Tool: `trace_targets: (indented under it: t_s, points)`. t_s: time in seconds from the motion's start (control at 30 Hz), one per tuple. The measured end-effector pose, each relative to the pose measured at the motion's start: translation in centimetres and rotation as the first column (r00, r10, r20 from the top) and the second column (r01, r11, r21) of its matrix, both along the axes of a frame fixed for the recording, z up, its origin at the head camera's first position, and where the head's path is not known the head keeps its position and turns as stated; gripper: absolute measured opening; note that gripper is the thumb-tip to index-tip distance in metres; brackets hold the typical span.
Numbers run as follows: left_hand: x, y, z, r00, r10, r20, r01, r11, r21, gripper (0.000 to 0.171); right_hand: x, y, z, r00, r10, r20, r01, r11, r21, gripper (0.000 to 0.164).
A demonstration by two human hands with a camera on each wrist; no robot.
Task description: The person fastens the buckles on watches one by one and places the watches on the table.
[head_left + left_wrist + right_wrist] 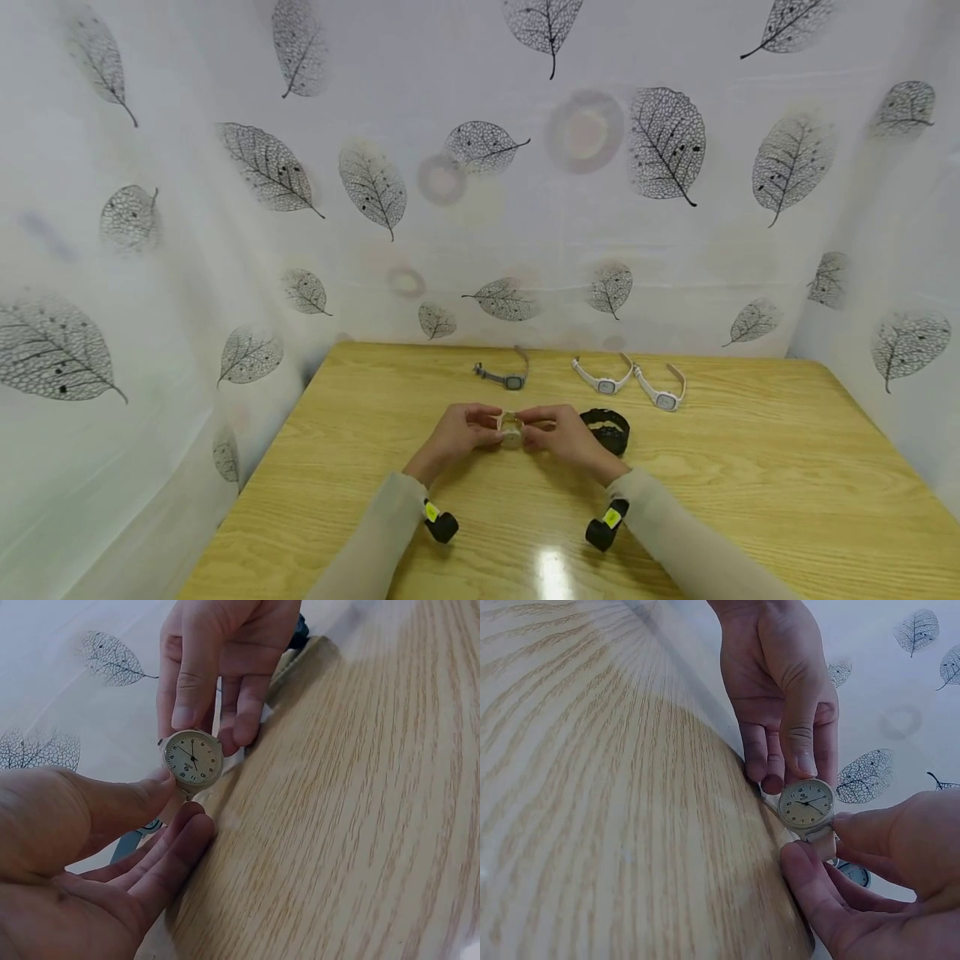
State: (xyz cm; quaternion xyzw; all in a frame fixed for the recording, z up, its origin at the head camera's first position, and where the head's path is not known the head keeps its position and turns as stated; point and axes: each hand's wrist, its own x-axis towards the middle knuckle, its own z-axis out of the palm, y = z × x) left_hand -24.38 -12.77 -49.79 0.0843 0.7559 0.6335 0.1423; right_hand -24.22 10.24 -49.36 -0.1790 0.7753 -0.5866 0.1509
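Both hands meet over the middle of the table around a wristwatch (512, 437) with a round pale dial and a cream strap. My left hand (457, 435) pinches one side of it between thumb and fingers, the thumb at the edge of the case (193, 759). From the other side my right hand (566, 432) grips it too, its thumb right at the dial's rim in the right wrist view. The dial (806, 804) faces up toward the wrist cameras. Fingers hide much of the strap.
Behind the hands lie a grey watch (513, 382) and two white-strapped watches (607, 387), their straps curving up. A black looped band (613, 437) sits just beyond the right hand. A leaf-print curtain (480, 217) hangs along the back and sides of the wooden table (750, 483).
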Motion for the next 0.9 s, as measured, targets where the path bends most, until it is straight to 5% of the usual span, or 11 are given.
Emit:
trace_targets:
  t_s: [0.6,0.9]
  points:
    - [0.42,0.01,0.34,1.0,-0.021,-0.009,0.02,0.998,-0.064,0.042,-0.23,-0.26,-0.11,0.998,-0.007,-0.064,0.016,0.99,0.144,0.029]
    - [0.42,0.01,0.15,0.999,-0.013,-0.034,0.01,0.996,-0.09,0.041,-0.13,-0.26,-0.13,0.997,0.005,-0.073,0.005,0.99,0.138,0.03]
